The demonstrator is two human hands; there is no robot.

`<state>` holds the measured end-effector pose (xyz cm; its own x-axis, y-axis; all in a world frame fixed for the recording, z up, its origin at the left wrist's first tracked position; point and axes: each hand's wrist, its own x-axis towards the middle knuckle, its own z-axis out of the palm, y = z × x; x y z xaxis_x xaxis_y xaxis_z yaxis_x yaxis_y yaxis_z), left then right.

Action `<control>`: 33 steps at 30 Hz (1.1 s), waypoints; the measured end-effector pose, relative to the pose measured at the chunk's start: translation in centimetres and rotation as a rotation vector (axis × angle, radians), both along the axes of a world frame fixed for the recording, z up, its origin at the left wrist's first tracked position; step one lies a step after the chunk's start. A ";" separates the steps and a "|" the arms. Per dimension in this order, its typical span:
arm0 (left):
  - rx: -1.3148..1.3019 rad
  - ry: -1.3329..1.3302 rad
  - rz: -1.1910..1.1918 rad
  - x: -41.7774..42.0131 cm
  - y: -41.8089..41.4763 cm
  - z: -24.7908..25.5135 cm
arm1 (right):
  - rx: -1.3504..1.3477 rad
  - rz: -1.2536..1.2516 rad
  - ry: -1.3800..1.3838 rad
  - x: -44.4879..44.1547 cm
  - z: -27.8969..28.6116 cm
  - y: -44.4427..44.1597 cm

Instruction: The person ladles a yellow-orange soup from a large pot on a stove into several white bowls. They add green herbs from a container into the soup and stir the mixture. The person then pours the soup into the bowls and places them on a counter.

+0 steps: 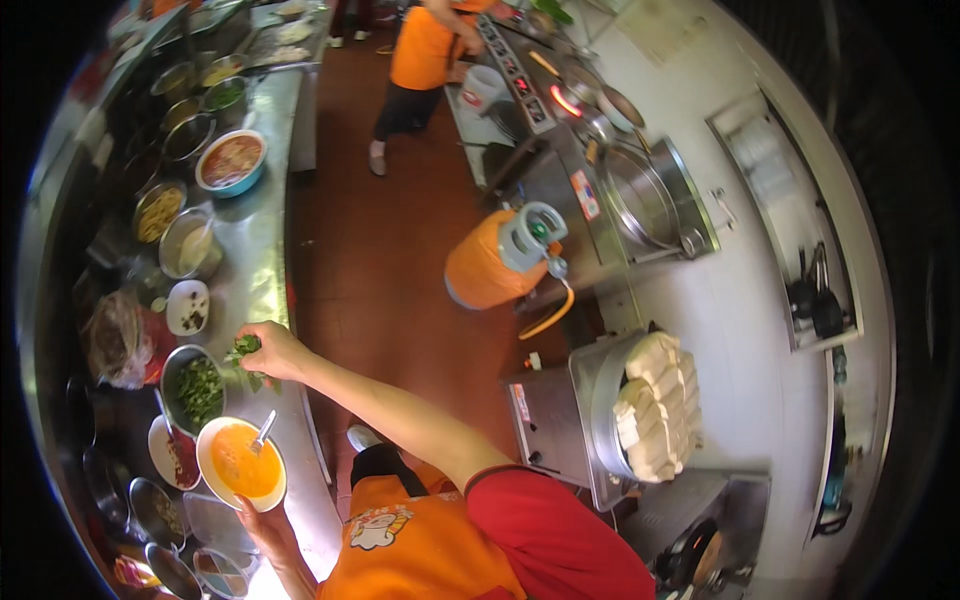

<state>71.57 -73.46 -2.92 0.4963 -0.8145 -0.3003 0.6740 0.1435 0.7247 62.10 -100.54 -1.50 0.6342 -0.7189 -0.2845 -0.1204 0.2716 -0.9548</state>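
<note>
My left hand [264, 526] grips the rim of a white bowl [207, 463] at the lower left. Beaten egg [241, 466] fills much of the bowl, and a metal fork [262, 433] leans in it. Above the steel counter, my right hand [276, 352] pinches a bunch of chopped green leaves [244, 352]. Just left of that hand stands a metal bowl [171, 367] of the same sort of greens [199, 390]. A white dish with a dark red sauce [181, 456] sits beside the egg bowl, partly hidden by it.
More bowls line the steel counter [266, 247], among them a blue bowl of red food [231, 161] and a white tray [187, 304]. An orange gas cylinder [487, 262] stands on the tiled floor. A person in orange [424, 52] is at the stove [517, 75].
</note>
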 end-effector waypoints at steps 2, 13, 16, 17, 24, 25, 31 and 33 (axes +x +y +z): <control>-0.008 0.000 -0.086 -1.2 -1.1 0.1 | -0.035 -0.063 -0.004 -3.8 -1.0 0.2; 0.030 0.047 -0.594 -9.9 0.1 -1.2 | 0.013 -0.510 0.090 -31.1 -1.7 10.0; 0.112 0.016 -0.542 -14.2 2.7 -2.8 | 0.009 -0.610 0.055 -38.4 -0.2 15.5; 0.120 -0.003 -0.548 -16.0 3.4 -2.5 | 0.010 -0.650 0.044 -41.0 -1.0 17.5; 0.011 -0.032 -0.871 -33.0 9.7 1.7 | 0.001 -0.944 0.105 -57.5 -0.4 34.9; 0.025 -0.003 -0.933 -34.9 10.6 1.4 | 0.001 -0.982 0.123 -59.5 -0.6 37.8; -0.037 0.017 -1.357 -47.5 14.1 2.4 | 0.037 -1.440 0.275 -69.7 -1.7 55.3; -0.028 0.043 -1.515 -50.9 14.6 1.8 | 0.156 -1.516 0.224 -72.0 -1.3 61.5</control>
